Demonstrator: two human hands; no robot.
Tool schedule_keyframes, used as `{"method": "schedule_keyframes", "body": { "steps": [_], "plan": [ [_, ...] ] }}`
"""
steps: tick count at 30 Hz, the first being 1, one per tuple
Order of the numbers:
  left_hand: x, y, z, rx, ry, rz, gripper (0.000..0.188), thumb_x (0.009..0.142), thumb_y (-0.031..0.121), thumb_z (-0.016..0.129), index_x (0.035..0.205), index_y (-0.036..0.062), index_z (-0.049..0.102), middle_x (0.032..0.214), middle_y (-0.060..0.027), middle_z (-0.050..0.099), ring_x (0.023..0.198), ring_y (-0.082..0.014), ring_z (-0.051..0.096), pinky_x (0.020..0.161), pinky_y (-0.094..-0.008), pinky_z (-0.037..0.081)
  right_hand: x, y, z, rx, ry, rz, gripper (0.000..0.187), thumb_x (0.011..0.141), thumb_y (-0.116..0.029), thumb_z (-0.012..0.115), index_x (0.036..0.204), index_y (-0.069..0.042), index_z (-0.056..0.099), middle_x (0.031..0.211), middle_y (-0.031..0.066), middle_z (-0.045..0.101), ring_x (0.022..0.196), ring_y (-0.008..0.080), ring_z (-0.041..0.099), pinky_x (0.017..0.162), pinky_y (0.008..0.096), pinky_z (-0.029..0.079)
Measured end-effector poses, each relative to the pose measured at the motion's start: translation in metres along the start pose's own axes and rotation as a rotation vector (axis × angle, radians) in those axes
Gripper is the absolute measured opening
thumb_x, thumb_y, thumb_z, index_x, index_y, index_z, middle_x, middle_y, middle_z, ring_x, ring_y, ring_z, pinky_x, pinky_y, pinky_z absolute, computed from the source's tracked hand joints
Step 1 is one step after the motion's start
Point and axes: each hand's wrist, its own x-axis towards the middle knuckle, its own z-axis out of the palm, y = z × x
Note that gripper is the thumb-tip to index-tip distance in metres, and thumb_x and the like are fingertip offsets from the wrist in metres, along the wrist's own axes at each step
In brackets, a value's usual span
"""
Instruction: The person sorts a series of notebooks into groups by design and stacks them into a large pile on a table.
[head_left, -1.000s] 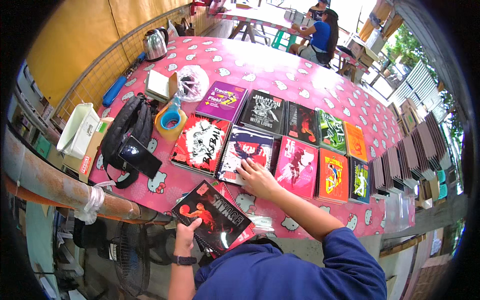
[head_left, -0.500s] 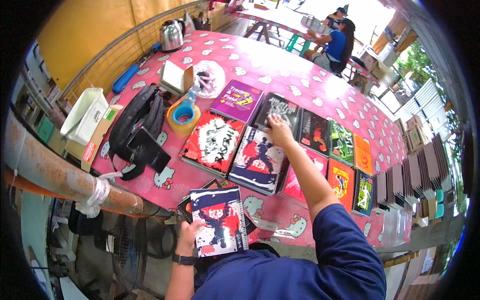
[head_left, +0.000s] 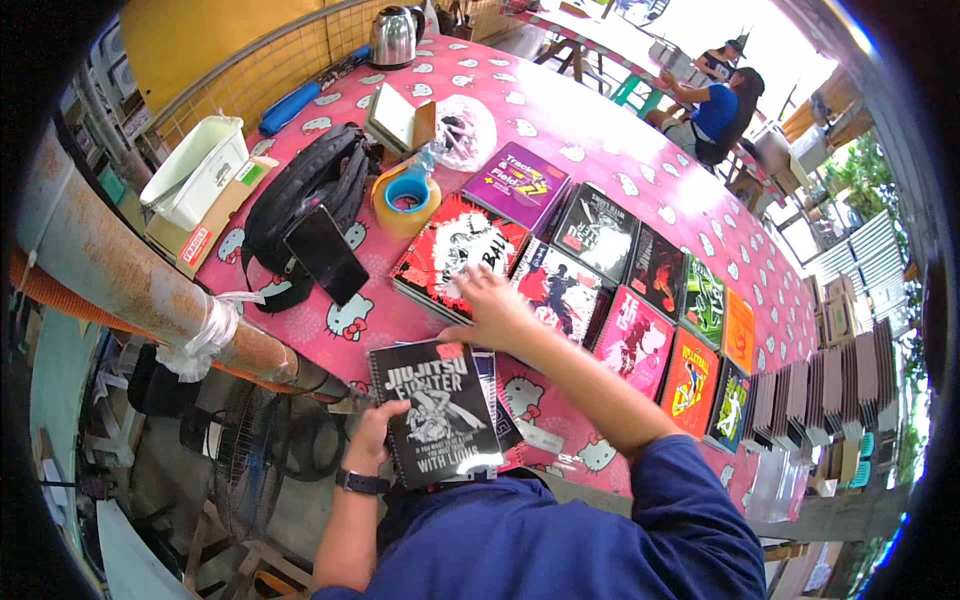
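Daylight glares across a pink patterned tabletop [head_left: 600, 165] and a second table [head_left: 600, 38] at 1 o'clock; a yellow wall [head_left: 250, 45] rises at 11, a rusty pole [head_left: 150, 290] at 9.

Notebooks [head_left: 560, 290] on table [head_left: 680, 190]; bag [head_left: 300, 190] left, kettle [head_left: 393, 40] behind bag, stacks [head_left: 825, 385] right.

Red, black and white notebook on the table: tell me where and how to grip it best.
The red, black and white notebook is probably best gripped at its near edge, coming from the near side with the right hand, pinching it top and bottom. It lies flat, with no notebook set against that edge, whereas a purple notebook borders its far side.
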Motion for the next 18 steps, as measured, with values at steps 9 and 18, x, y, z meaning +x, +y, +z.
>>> {"method": "schedule_keyframes", "body": {
  "steps": [9, 18],
  "plan": [
    [-0.027, 0.006, -0.012, -0.316, -0.048, 0.166, 0.041, 0.089, 0.034, 0.049, 0.111, 0.0001, 0.052, 0.099, -0.0101, 0.061, 0.087, -0.0193, 0.060, 0.076, -0.0322, 0.049, -0.013, -0.017, -0.068, 0.703, -0.387, -0.365, 0.028, 0.081, -0.021, 0.058, 0.105, -0.006, 0.062, 0.082, 0.0087, 0.066, 0.081, 0.0189, 0.063, 0.073, 0.0331, 0.049],
    [-0.033, -0.001, -0.007, 0.037, 0.175, 0.171, 0.026, 0.076, 0.008, 0.062, 0.101, 0.0009, 0.058, 0.093, -0.0065, 0.063, 0.080, -0.0165, 0.061, 0.072, -0.0288, 0.048, 0.120, 0.145, 0.037, -0.270, 0.356, 0.260, 0.040, 0.080, -0.036, 0.058, 0.104, -0.003, 0.055, 0.109, 0.0142, 0.056, 0.107, 0.0281, 0.052, 0.083, 0.0351, 0.047]
  ]
}}
